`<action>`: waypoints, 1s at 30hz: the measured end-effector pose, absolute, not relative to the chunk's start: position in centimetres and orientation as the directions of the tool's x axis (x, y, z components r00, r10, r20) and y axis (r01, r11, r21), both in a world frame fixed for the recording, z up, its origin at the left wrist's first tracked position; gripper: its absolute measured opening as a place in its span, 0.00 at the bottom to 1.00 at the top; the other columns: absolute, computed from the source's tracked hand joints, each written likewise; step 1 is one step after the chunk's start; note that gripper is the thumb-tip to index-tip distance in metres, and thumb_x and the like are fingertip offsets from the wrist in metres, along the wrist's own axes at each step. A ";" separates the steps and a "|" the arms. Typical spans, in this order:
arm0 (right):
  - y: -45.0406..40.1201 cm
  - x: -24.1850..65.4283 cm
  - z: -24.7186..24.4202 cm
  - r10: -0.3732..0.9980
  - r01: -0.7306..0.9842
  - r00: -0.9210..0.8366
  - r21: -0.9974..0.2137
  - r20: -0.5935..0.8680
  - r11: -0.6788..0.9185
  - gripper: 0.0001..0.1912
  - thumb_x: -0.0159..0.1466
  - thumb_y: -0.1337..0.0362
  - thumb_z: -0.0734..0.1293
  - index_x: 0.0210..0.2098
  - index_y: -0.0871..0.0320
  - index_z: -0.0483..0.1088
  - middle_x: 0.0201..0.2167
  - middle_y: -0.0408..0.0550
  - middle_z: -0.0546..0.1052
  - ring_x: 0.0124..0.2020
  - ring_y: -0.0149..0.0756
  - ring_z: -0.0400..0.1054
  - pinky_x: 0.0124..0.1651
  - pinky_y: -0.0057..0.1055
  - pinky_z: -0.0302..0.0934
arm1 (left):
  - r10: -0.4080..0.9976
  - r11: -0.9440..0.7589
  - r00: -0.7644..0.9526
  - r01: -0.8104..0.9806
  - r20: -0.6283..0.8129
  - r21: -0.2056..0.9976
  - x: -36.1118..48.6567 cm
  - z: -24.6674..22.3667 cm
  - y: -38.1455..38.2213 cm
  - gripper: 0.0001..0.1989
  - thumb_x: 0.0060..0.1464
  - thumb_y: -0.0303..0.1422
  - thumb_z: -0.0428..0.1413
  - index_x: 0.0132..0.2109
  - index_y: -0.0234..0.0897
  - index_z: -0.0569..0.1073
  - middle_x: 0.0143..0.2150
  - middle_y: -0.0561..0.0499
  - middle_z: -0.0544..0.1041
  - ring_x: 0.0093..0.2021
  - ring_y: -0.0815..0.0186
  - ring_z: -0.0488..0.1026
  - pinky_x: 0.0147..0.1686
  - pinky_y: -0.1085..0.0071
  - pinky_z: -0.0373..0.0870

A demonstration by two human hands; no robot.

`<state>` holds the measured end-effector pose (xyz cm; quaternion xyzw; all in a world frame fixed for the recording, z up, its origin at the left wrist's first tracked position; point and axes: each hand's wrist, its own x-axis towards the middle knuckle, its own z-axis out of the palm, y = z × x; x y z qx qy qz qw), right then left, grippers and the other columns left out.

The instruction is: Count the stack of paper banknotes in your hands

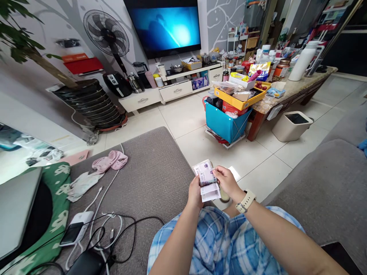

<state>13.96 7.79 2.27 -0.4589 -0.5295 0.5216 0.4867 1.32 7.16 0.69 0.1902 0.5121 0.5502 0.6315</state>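
A stack of purple-and-white banknotes (205, 172) is held over my lap, between both hands. My left hand (195, 193) is closed around the lower left side of the stack. Some notes (210, 192) fold down below its fingers. At the stack's right edge, my right hand (226, 179) pinches a note between thumb and fingertips. A cream watch (246, 201) is on the right wrist. Blue plaid cloth (226, 240) covers my legs beneath the hands. How many notes there are cannot be made out.
A grey sofa (151, 172) on the left carries cables, a power strip (77, 228), a pink cloth (110, 161) and a laptop (18, 206). Ahead stand a blue bin (226, 124), a cluttered table (304, 82) and a beige trash can (286, 131).
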 end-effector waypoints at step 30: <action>7.8 13.9 2.3 0.980 -0.129 -0.198 -0.992 0.008 -0.018 0.17 0.62 0.52 0.59 0.25 0.58 0.64 0.17 0.41 0.64 0.21 0.29 0.58 0.27 0.28 0.52 | 0.819 0.389 -0.105 -0.622 -0.565 0.679 1.4 2.2 7.2 0.11 0.50 0.34 0.55 0.36 0.29 0.73 0.30 0.45 0.78 0.25 0.65 0.74 0.29 0.69 0.70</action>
